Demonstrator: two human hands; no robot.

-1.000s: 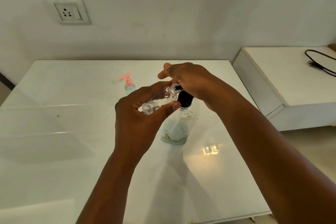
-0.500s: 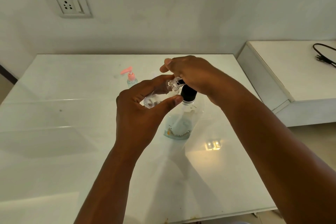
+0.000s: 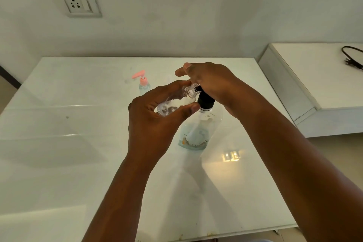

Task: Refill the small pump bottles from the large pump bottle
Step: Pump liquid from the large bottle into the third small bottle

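A large clear pump bottle (image 3: 198,133) with a black pump collar (image 3: 205,100) stands on the white table (image 3: 78,163). My right hand (image 3: 212,82) lies over the pump head, which it hides. My left hand (image 3: 155,122) grips a small clear bottle (image 3: 176,100) without a cap, tilted, its open neck up against the large bottle's spout. A second small bottle with a pink pump (image 3: 143,82) stands upright farther back on the left.
A wall socket (image 3: 78,3) sits on the wall above the table. To the right stands a lower white unit (image 3: 314,76) with a black cable (image 3: 351,59) on it. A bright reflection (image 3: 231,156) lies on the table near the large bottle.
Both hands and the bottles keep the same hold. Only my view has shifted a little to the left and down.
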